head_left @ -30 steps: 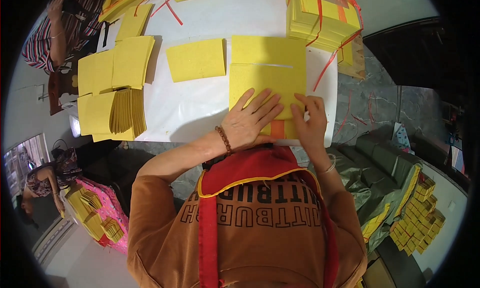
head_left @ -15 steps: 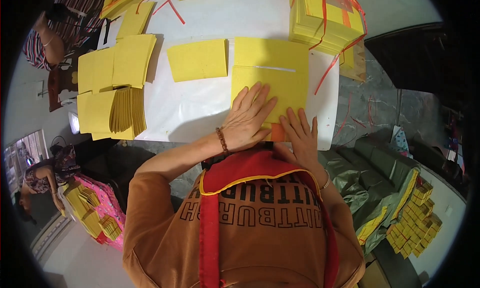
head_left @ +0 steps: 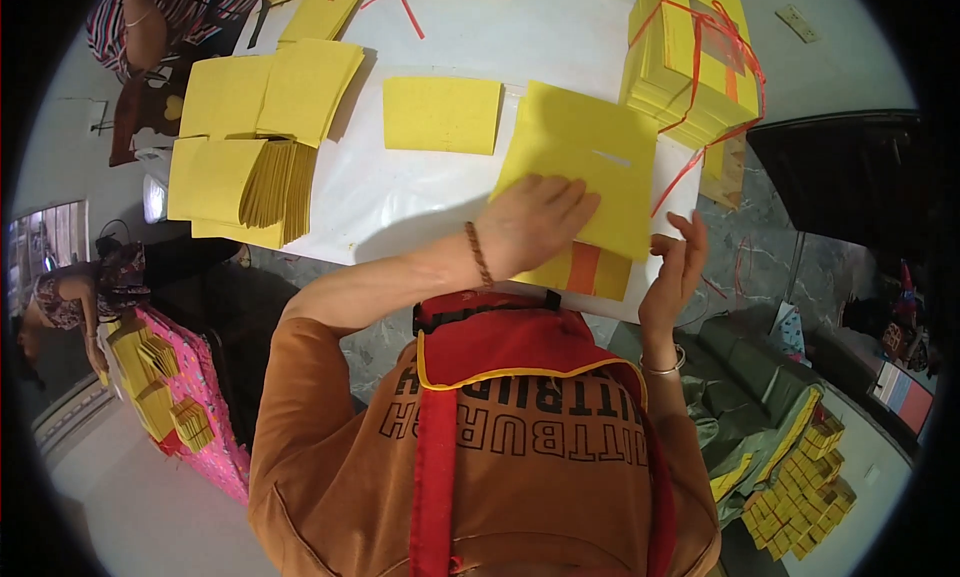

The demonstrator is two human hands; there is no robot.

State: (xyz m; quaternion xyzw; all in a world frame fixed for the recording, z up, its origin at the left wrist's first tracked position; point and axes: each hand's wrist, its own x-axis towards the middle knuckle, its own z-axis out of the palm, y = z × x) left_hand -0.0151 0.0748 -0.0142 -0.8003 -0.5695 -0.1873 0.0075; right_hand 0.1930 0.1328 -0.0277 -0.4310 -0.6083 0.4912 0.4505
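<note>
Left hand (head_left: 535,222) lies flat, open, on the yellow sheet (head_left: 585,167) at the counter (head_left: 420,192) near edge; right hand (head_left: 675,267), fingers loose and holding nothing, should pinch its right edge squarely

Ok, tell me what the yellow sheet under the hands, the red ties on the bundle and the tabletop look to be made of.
Yellow sheet: thin matte paper, probably; it lifts and bends under the left hand while the right hand is at its edge. Red ties: narrow glossy strips, likely plastic ribbon. Tabletop: white with a soft sheen, perhaps a plastic cover.
</note>
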